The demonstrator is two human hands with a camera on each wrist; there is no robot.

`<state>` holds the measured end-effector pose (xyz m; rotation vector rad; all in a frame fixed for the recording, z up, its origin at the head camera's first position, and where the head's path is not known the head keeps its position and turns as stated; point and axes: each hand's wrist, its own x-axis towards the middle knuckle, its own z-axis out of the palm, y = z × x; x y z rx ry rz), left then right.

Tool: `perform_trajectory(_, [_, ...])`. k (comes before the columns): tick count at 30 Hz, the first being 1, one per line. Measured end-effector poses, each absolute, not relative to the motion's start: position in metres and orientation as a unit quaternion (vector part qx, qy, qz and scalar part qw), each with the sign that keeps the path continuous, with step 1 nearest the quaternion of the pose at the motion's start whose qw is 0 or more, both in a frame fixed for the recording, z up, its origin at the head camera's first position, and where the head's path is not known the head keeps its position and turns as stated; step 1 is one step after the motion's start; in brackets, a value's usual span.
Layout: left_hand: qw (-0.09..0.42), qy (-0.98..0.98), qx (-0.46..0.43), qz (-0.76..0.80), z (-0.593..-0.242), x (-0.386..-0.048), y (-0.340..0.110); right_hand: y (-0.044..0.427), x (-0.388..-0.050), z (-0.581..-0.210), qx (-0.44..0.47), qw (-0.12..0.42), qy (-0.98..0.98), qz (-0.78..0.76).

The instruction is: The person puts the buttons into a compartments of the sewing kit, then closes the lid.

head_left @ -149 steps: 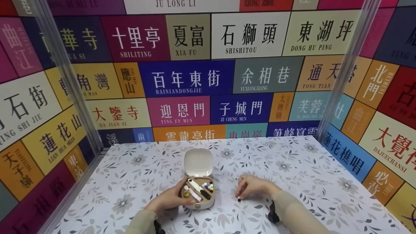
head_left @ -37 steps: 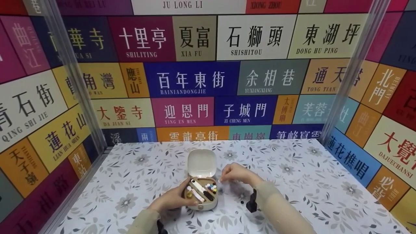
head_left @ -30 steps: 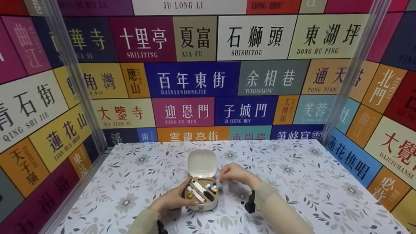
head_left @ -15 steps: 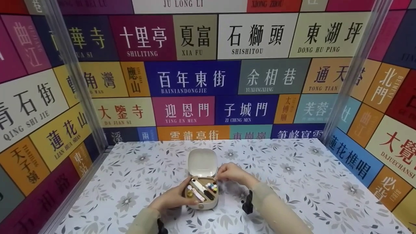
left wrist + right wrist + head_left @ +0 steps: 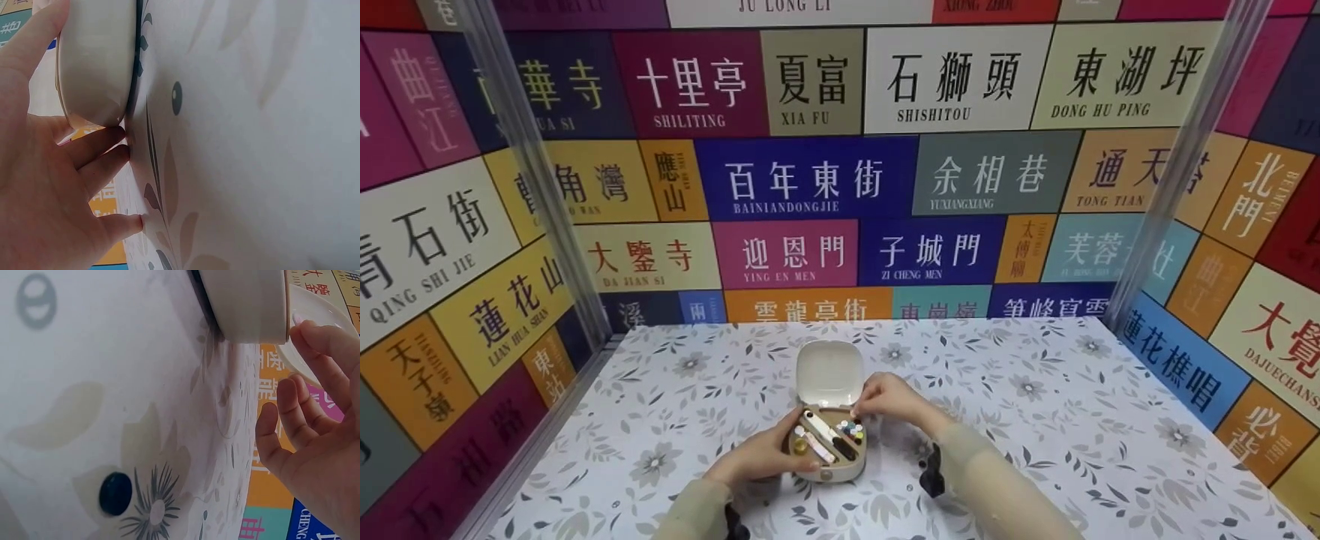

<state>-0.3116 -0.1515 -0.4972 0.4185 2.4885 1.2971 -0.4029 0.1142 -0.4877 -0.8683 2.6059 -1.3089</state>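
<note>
A cream sewing kit box (image 5: 844, 472) stands on the table with its lid (image 5: 829, 373) raised at the back. Inside are a white slim tool (image 5: 819, 424), a black tool (image 5: 844, 448), a gold round piece (image 5: 799, 447) and several small coloured buttons (image 5: 853, 429). My left hand (image 5: 761, 455) holds the box by its left side, thumb at the front rim, fingers along the wall in the left wrist view. At the back right corner, my right hand (image 5: 894, 400) pinches a tiny white button-like piece (image 5: 853, 412) over the rim; its other fingers are loosely bent.
In the right wrist view a dark button (image 5: 116, 494) lies on the table to the right of the box. A floral cloth (image 5: 1035, 450) covers the table. Clear corner posts (image 5: 1174, 172) and sign-covered walls (image 5: 802, 180) enclose the back and sides.
From the tabletop right of the box, my right hand has moved left and away from me to the box's back right corner with the tiny white piece. The left hand keeps its hold.
</note>
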Motion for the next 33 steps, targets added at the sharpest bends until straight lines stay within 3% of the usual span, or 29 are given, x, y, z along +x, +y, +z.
perform_trajectory(33, [0.156,0.860,0.131,0.468,-0.496,-0.309,-0.151,0.098,-0.395,-0.496,-0.245,-0.032,0.893,-0.377])
